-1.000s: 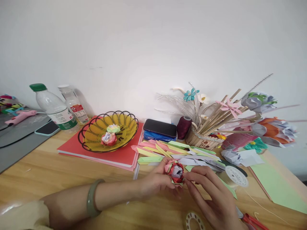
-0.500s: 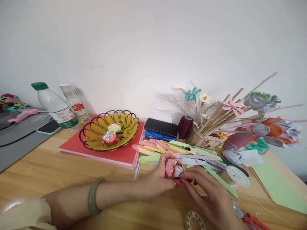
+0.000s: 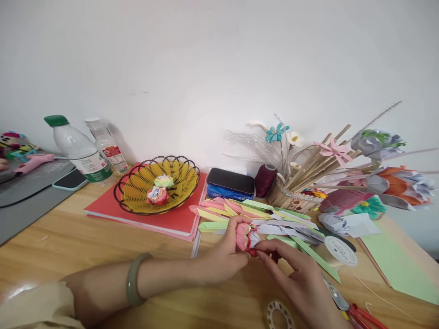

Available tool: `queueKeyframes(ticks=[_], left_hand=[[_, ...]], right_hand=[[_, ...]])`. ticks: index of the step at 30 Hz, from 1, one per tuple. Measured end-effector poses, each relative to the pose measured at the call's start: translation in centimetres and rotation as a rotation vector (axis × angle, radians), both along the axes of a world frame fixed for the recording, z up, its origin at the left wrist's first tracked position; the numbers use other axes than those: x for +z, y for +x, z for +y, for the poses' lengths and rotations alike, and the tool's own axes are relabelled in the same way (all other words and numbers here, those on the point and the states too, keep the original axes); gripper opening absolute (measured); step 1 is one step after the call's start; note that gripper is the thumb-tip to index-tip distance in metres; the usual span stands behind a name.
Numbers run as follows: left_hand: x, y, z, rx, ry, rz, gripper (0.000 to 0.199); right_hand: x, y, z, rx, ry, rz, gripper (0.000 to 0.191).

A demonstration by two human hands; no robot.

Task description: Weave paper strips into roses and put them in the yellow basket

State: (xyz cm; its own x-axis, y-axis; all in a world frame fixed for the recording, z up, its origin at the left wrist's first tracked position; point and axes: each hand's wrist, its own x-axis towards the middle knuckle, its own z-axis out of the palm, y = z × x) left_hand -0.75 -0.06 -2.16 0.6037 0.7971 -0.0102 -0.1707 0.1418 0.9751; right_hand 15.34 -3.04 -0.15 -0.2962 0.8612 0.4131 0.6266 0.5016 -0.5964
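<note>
My left hand is closed around a small folded paper flower in pink, red and white. From the right, my right hand pinches the flower's lower edge between thumb and fingertips. Just behind both hands lies a spread of folded paper strips in pink, yellow, green and white. Two similar paper flowers rest in a yellow woven basket at the left. The underside of the held flower is hidden by my fingers.
Red-handled scissors, a tape roll and a thread spool lie near my right hand. Behind stand a blue box, a purple thread cone and a holder of sticks and paper flowers. Bottles and a phone are left.
The flower has turned slightly in my left hand, showing more pink petals. My right hand has shifted a little, uncovering more of the scissors. Someone's fingertips now show at the far left edge.
</note>
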Motion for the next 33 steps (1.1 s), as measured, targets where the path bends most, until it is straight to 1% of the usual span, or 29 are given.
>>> queueKeyframes(ticks=[2,4,8,10,12,14,16,17,20,23,25,27,29,31,33], left_hand=[[0.0,0.0,0.0,0.004,0.011,0.011,0.053],[0.0,0.0,0.0,0.001,0.016,0.029,0.053],[0.0,0.0,0.0,-0.017,-0.006,0.076,0.053],[0.0,0.1,0.0,-0.022,-0.013,0.070,0.053],[0.0,0.1,0.1,-0.026,-0.027,0.061,0.053],[0.0,0.1,0.1,-0.033,-0.043,0.064,0.053],[0.0,0.1,0.1,-0.048,-0.064,0.059,0.054],[-0.1,0.1,0.1,-0.054,-0.078,0.045,0.054],[-0.1,0.1,0.0,-0.058,-0.123,0.001,0.053],[0.0,0.2,0.0,-0.053,-0.163,-0.024,0.052],[0.2,0.3,0.0,-0.056,-0.204,-0.070,0.051],[0.3,0.5,0.1,-0.060,-0.236,-0.117,0.051],[0.3,0.7,0.1,-0.057,-0.250,-0.133,0.051],[0.1,0.8,0.2,-0.053,-0.255,-0.143,0.050],[-0.2,0.8,0.3,-0.042,-0.253,-0.146,0.050]], right_hand=[[0.2,-0.1,0.1,-0.029,-0.051,0.018,0.015],[-0.1,0.1,0.2,-0.040,-0.034,0.001,0.015],[-1.1,0.8,0.1,-0.007,0.145,-0.102,0.010],[-1.4,1.0,0.1,0.018,0.239,-0.164,0.012],[-1.4,1.2,0.0,0.049,0.303,-0.221,0.014],[-0.9,1.1,0.0,0.079,0.311,-0.233,0.015],[-0.3,0.9,0.1,0.086,0.216,-0.179,0.012],[0.1,0.8,0.1,0.077,0.129,-0.137,0.013],[0.7,0.6,0.4,0.042,-0.184,-0.004,0.025],[0.5,0.6,0.8,0.048,-0.426,0.146,0.029],[0.1,0.5,1.0,0.063,-0.531,0.254,0.027],[-0.2,0.5,1.0,0.070,-0.582,0.326,0.025],[-0.5,0.5,1.0,0.066,-0.590,0.339,0.024],[-0.5,0.5,0.8,0.064,-0.564,0.299,0.023],[-0.5,0.5,0.6,0.071,-0.499,0.209,0.024]])
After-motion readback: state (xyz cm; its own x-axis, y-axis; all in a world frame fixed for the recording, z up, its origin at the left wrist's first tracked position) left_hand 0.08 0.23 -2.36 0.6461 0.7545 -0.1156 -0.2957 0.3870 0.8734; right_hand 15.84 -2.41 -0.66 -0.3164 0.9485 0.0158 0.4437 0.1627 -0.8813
